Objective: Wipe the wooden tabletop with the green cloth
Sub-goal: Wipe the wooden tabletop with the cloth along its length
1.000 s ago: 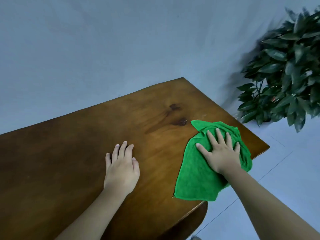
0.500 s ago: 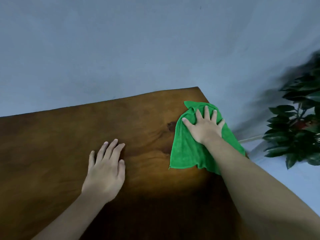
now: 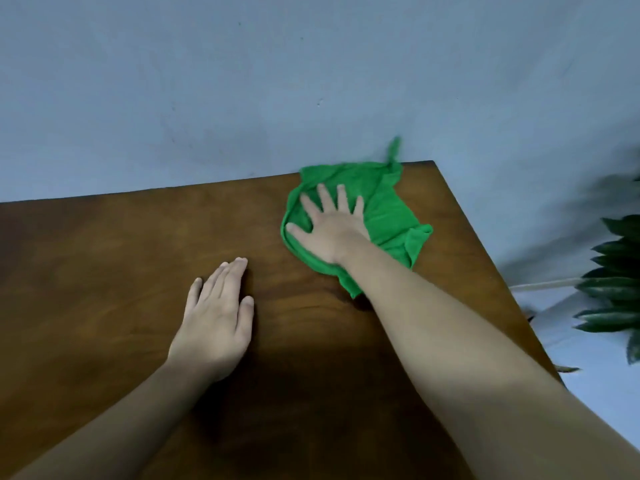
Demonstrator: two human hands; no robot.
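Dark brown wooden table (image 3: 121, 258) vs plain grey-blue wall (image 3: 242, 81); green-leaf plant (image 3: 613, 282) at right. Crumpled green cloth (image 3: 388, 209) at far right corner, R hand (image 3: 332, 230) flat on it, fingers spread. L hand (image 3: 216, 320) flat on wood, holding nothing.

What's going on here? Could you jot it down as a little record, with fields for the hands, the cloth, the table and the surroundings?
right hand: flat, fingers spread, pressing on the green cloth
left hand: flat on the bare wood, holding nothing
green cloth: crumpled, at the far right corner of the tabletop, one tip flicked up against the wall
wooden tabletop: dark brown, nothing else on it
wall: plain blue-grey, behind the table
plant: leafy, right of the table, blurred
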